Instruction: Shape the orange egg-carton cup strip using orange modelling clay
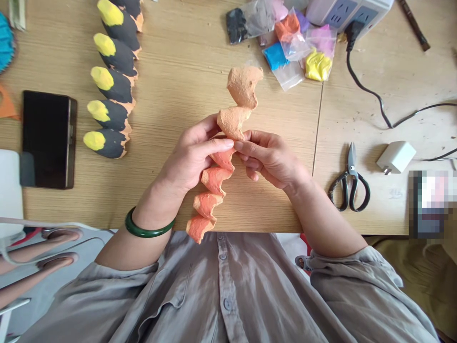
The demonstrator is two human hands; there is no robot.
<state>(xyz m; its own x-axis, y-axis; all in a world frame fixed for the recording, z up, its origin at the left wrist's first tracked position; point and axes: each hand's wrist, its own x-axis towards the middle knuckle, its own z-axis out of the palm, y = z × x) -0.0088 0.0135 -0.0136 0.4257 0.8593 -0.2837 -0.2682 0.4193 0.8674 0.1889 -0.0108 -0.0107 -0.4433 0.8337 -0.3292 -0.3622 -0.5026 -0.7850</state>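
A wavy strip of joined, scalloped cup pieces (pixel 210 176) is held slantwise over the table's front edge. Its upper pieces are bare, rough tan, and the lower ones carry an orange-red coating that looks like soft clay. My left hand (pixel 189 155) is closed around the strip's middle from the left, thumb lying across it where tan meets orange. From the right, my right hand (pixel 266 155) pinches the strip's edge at that same spot, thumb and forefinger together. A similar strip (pixel 116 90) lies at the left, coated black with yellow tips.
Small bags of coloured clay (pixel 287 35) lie at the back beside a white power strip (pixel 348 14) with a plugged-in black cord. Black-handled scissors (pixel 352 178) and a white charger (pixel 396 157) are at right. A dark phone-like device (pixel 48 138) lies left. Another person's legs show lower left.
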